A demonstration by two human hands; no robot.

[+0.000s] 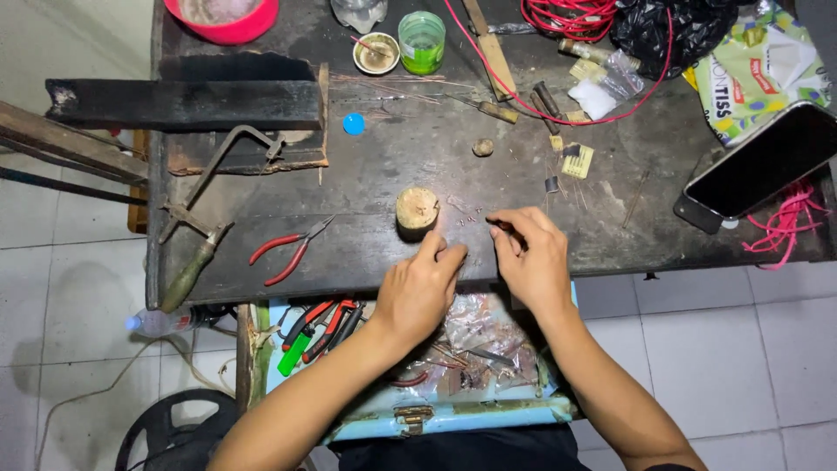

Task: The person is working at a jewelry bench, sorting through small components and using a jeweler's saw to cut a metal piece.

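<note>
You have two hands on the dark workbench (392, 166), and between them a scatter of tiny metal bits (468, 217), too small to count. One round wooden block (418, 209) stands just beyond your left hand (420, 288), and one pair of red-handled pliers (288, 249) lies well to that hand's left, its jaws pointing away from you and to the right. One phone (757, 166) sits far off to the right of your right hand (529, 255).

Your left hand is loosely curled, fingertips pressed to the bench edge; it grips nothing that you can make out. Your right hand is closed in a pinch, thumb and forefinger nipping a thin dark piece (499, 224) at its far left tip. That piece is too small to name; its long axis runs roughly left to right, pointing toward the wooden block.
</note>
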